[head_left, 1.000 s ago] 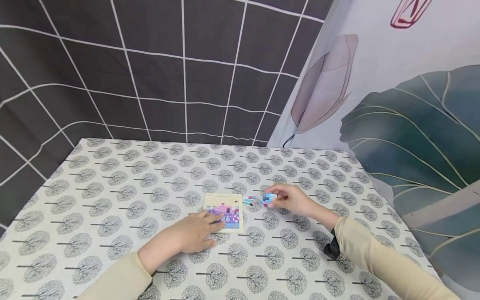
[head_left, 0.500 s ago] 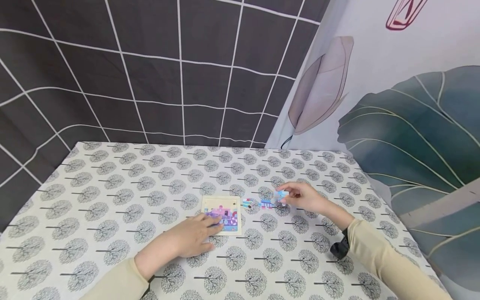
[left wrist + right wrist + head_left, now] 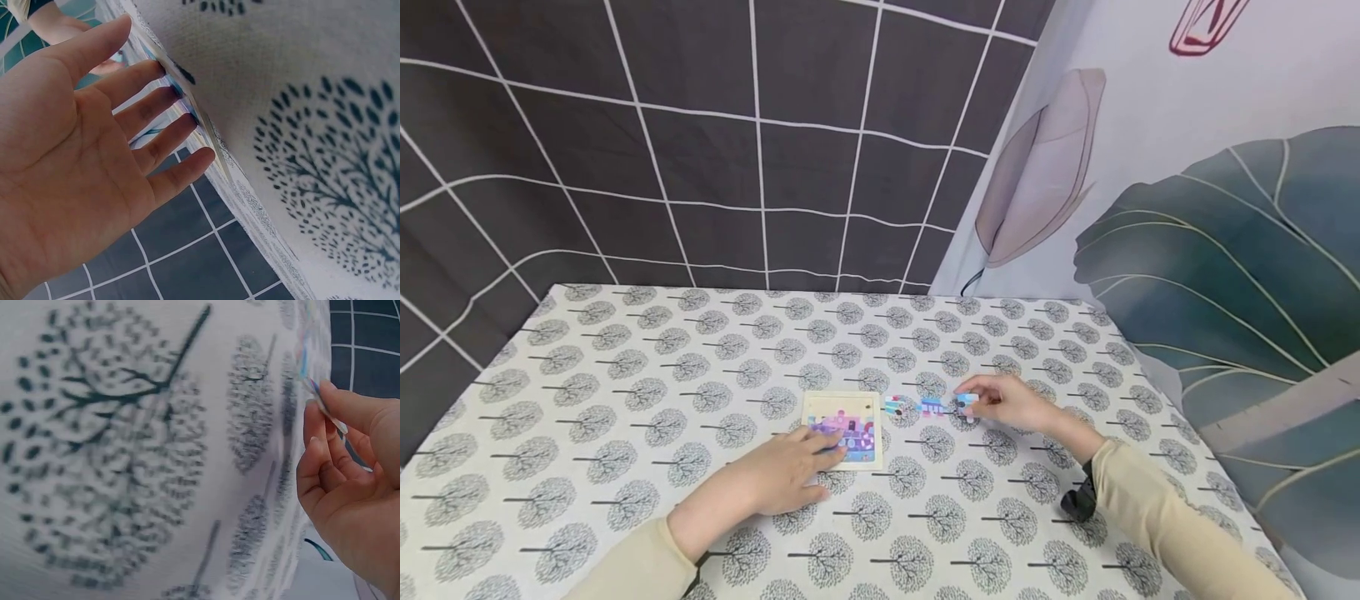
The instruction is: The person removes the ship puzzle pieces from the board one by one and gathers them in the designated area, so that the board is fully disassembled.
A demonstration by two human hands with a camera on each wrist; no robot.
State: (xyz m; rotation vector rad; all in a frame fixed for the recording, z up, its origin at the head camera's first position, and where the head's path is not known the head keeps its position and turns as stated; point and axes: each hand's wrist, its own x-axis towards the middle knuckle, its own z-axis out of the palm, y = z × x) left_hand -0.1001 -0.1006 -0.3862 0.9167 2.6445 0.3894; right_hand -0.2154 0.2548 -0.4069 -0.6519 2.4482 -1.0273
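A square jigsaw puzzle board (image 3: 842, 397) with a pale frame lies on the table, its lower part filled with pink, purple and blue pieces. My left hand (image 3: 781, 473) rests on its left side, fingers extended; the left wrist view shows the fingertips against the board's edge (image 3: 209, 134). To the right, my right hand (image 3: 1013, 406) pinches a blue puzzle piece (image 3: 966, 401) between thumb and fingers, just over the cloth or touching it; I cannot tell which. The right wrist view shows this puzzle piece (image 3: 327, 410) edge-on. Between board and right hand lie a multicoloured piece (image 3: 892, 406) and a blue-purple piece (image 3: 932, 407).
A white tablecloth (image 3: 647, 350) printed with grey trees covers the table. Behind its far edge hangs a dark curtain (image 3: 700, 150) with white grid lines. At the right is a pale curtain (image 3: 1120, 133) with large leaf prints.
My right hand has moved right, away from the blue-purple piece, which now shows uncovered on the cloth. The pinched piece was raised and has come down slightly. My left hand stays on the board.
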